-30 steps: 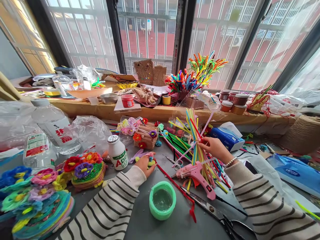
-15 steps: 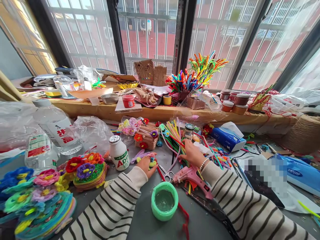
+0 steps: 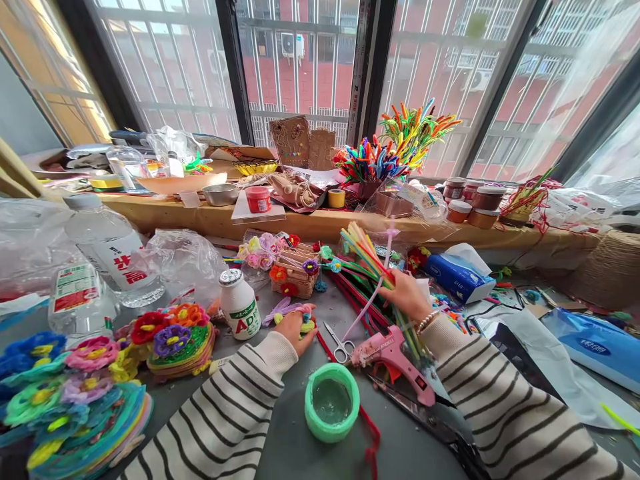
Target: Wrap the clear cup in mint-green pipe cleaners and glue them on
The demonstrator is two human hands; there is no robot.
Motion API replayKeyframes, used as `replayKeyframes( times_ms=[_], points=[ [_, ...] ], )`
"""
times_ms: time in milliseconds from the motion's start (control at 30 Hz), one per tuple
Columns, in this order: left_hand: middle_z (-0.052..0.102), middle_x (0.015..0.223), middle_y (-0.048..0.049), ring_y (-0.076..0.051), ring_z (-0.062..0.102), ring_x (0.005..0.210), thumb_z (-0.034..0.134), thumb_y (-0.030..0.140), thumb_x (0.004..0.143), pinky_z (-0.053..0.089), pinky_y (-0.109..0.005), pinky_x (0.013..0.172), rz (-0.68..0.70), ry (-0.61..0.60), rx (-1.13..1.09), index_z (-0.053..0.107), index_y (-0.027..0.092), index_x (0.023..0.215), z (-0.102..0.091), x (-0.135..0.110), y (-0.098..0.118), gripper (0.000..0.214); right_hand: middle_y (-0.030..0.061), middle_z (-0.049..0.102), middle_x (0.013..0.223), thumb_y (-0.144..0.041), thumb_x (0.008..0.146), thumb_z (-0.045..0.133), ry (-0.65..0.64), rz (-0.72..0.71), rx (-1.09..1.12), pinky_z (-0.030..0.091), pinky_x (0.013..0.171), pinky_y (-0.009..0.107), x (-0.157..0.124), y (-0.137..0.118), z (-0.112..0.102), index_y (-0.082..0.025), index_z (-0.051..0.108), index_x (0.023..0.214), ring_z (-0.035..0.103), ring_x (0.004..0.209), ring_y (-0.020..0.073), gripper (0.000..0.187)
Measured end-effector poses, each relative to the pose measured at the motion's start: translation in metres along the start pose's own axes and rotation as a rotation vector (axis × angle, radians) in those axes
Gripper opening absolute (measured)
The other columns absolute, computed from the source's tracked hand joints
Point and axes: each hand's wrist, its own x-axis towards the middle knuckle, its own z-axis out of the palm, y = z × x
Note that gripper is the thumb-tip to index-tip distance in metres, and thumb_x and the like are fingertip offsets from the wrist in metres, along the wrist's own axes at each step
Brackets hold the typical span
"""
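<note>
The right hand (image 3: pixel 411 295) has its grip closed round fuzzy stems (image 3: pixel 364 247) — the left hand (image 3: pixel 294 331) curls over a yellow fuzzy piece (image 3: pixel 308 325), hold unclear.

Behind the tan ledge (image 3: pixel 195 217) rises a broad window (image 3: pixel 425 80) in dark, slanting frames (image 3: pixel 237 73), with pale metal bars (image 3: pixel 320 27) across the view and, farther beyond the ledge, a reddish building (image 3: pixel 280 79) bearing a white air conditioner (image 3: pixel 293 45). To the ledge's left stands a plain grey-blue wall (image 3: pixel 20 110), while in front of it and lower down spreads a dark grey table (image 3: pixel 285 427). Daylight enters through the panes above the ledge.
</note>
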Motion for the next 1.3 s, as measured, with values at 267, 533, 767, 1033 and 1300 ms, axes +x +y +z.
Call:
replayKeyframes(
  times_ms=[267, 533, 767, 1033, 1300],
  points=[
    [0.063, 0.089, -0.0079, -0.022, 0.057, 0.089, 0.047, 0.025, 0.07, 0.042, -0.04, 0.085, 0.001, 0.01, -0.008, 0.049, 0.017, 0.108, 0.001, -0.001, 0.001, 0.038, 0.0037, 0.058, 0.095, -0.03, 0.084, 0.048, 0.038, 0.027, 0.18, 0.049, 0.068, 0.032, -0.005, 0.023, -0.006, -0.013, 0.054, 0.1, 0.058, 0.079, 0.014, 0.024],
    [0.064, 0.088, -0.0083, -0.022, 0.057, 0.087, 0.046, 0.024, 0.07, 0.043, -0.04, 0.084, 0.003, 0.006, -0.014, 0.049, 0.016, 0.106, -0.002, -0.001, 0.004, 0.037, 0.0047, 0.059, 0.103, -0.03, 0.084, 0.048, 0.027, -0.144, 0.359, 0.045, 0.08, 0.038, -0.005, 0.034, -0.018, -0.015, 0.056, 0.1, 0.056, 0.091, 0.0168, 0.023],
    [0.064, 0.088, -0.0069, -0.022, 0.058, 0.086, 0.047, 0.025, 0.07, 0.043, -0.039, 0.084, 0.0, 0.011, -0.019, 0.05, 0.018, 0.105, -0.004, -0.001, 0.005, 0.036, 0.0045, 0.059, 0.103, -0.031, 0.085, 0.045, 0.027, -0.181, 0.442, 0.045, 0.082, 0.038, -0.005, 0.039, -0.018, -0.016, 0.057, 0.1, 0.057, 0.09, 0.0166, 0.024],
    [0.064, 0.087, -0.0091, -0.022, 0.058, 0.085, 0.047, 0.025, 0.07, 0.044, -0.041, 0.083, 0.009, 0.036, -0.04, 0.051, 0.016, 0.105, -0.003, -0.002, 0.006, 0.037, 0.0056, 0.061, 0.104, -0.029, 0.082, 0.05, 0.114, -0.168, 0.405, 0.042, 0.086, 0.04, -0.009, 0.037, -0.017, -0.016, 0.058, 0.1, 0.057, 0.095, 0.0176, 0.023],
    [0.065, 0.09, -0.0076, -0.019, 0.058, 0.089, 0.044, 0.033, 0.076, 0.043, -0.034, 0.084, 0.048, 0.079, -0.12, 0.055, 0.016, 0.092, -0.021, -0.009, 0.029, 0.025, 0.0091, 0.062, 0.101, -0.027, 0.08, 0.046, 0.242, -0.258, 0.373, 0.044, 0.082, 0.038, -0.037, 0.025, -0.028, -0.018, 0.061, 0.1, 0.057, 0.093, 0.0216, 0.026]
  ],
)
